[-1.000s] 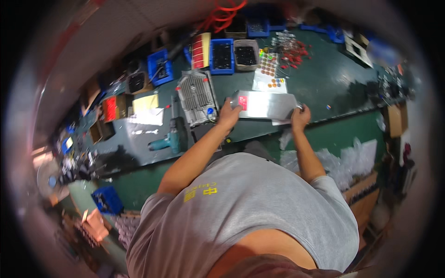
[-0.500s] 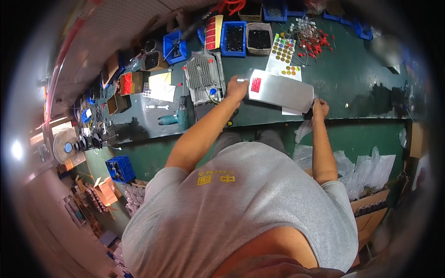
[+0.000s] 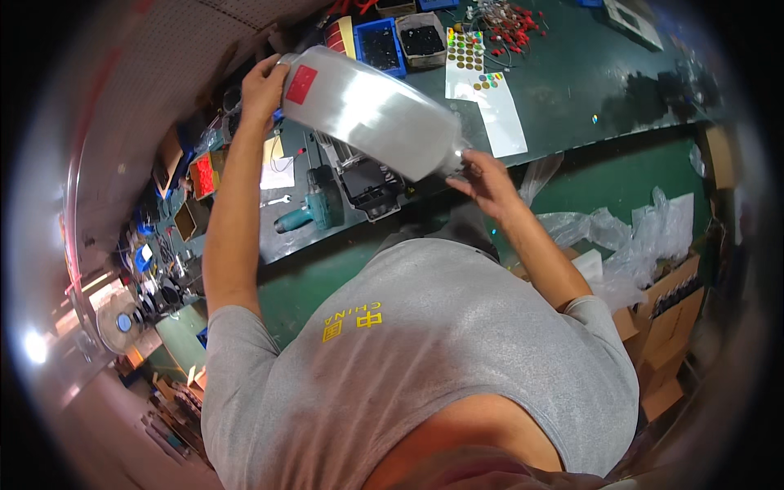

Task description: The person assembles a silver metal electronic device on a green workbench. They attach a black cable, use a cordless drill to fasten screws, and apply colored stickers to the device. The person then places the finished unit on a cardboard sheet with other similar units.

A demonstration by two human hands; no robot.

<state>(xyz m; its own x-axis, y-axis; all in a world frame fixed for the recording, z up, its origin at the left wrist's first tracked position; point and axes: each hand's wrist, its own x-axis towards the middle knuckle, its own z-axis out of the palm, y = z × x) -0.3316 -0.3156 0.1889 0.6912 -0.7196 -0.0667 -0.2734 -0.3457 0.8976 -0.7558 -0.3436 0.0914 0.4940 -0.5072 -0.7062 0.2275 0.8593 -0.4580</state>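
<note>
Positioning step, apparently: left hand (image 3: 265, 88) and right hand (image 3: 488, 184) pinch opposite ends of the silver panel (image 3: 371, 113), held above the bench (image 3: 563, 91) near its front edge, partly hiding the housing (image 3: 371, 189); lowering would call for levelling.

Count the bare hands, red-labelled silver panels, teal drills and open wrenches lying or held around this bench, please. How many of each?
Bare hands: 2, left hand and right hand
Silver panel: 1
Teal drill: 1
Wrench: 1
Total: 5
</note>
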